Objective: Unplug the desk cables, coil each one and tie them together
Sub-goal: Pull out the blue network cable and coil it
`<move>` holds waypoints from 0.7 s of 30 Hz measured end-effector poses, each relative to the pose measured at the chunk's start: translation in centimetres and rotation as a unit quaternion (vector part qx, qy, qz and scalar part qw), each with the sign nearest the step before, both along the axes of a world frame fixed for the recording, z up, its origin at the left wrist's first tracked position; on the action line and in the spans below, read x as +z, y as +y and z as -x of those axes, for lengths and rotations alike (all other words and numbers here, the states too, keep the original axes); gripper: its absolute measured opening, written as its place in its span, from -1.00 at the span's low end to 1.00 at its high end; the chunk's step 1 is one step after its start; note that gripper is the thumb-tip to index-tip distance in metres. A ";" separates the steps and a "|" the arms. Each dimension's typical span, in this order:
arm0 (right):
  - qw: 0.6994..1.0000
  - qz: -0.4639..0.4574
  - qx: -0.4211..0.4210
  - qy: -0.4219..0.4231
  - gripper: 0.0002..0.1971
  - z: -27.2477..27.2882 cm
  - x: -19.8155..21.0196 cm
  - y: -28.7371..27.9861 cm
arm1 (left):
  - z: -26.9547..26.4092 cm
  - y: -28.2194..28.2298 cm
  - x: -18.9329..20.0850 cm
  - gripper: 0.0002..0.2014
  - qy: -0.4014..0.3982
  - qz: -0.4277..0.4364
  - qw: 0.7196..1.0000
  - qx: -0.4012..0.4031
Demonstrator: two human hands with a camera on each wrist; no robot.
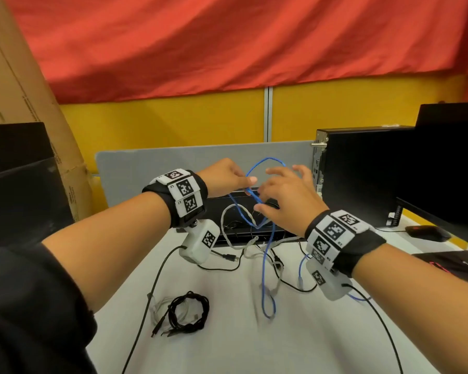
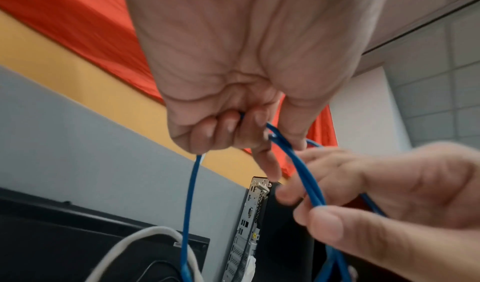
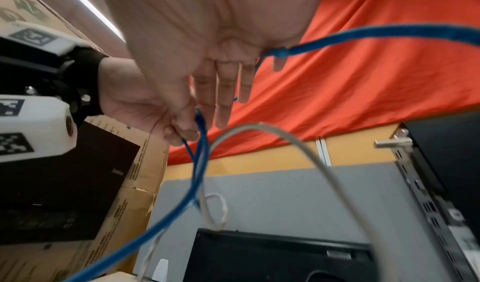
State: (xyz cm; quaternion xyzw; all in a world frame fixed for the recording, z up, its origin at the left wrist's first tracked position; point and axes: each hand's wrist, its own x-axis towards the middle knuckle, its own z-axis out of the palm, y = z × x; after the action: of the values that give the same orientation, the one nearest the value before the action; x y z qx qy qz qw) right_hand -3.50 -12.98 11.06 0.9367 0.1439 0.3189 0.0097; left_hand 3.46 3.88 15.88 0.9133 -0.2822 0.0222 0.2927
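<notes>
A blue cable (image 1: 266, 265) runs in loops between my two hands above the desk and hangs down onto the white desk top (image 1: 254, 341). My left hand (image 1: 247, 182) grips it with curled fingers (image 2: 228, 126). My right hand (image 1: 262, 201) is just to the right, pinching two blue strands (image 2: 311, 186) between thumb and forefinger, its other fingers (image 3: 223, 93) held straight; one loop passes over its little finger. A grey-white cable (image 1: 237, 211) arches up under the hands. A coiled black and white cable bundle (image 1: 185, 314) lies on the desk at the front left.
A flat black device (image 1: 227, 197) sits under the hands, before a grey divider (image 1: 160, 166). A black computer tower (image 1: 362, 174) stands right, a mouse (image 1: 427, 233) beside it. Dark monitor (image 1: 19, 184) and cardboard box (image 1: 25, 85) stand left. Thin black cables (image 1: 152, 290) trail across the desk.
</notes>
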 end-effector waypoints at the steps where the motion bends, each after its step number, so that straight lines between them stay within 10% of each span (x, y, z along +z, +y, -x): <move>1: 1.000 -0.028 0.001 0.010 -0.75 -0.2 -0.4 -0.3 | -0.1 -0.2 -0.2 -0.63 -0.001 0.008 1.000 -0.003; 9: 0.927 -0.366 0.045 0.075 -0.89 -0.6 -1.2 -3.1 | -0.9 -0.5 -2.1 -0.80 -0.069 0.057 0.994 -0.061; 13: 0.908 -0.417 0.036 0.030 -0.90 -0.2 -1.7 -4.8 | -2.1 0.3 -2.5 -0.75 -0.064 0.167 0.982 0.060; 21: 0.898 -0.428 -0.071 0.067 -0.78 -0.7 -3.9 -6.8 | -3.4 1.6 -2.5 -0.72 0.181 0.465 0.847 0.186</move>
State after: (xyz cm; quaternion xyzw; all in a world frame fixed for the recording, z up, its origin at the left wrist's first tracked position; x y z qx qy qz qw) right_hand -2.78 -19.82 7.19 0.8776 -0.0734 0.2842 -0.3790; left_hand 6.85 5.53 13.37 0.6936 -0.0061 0.0389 0.7193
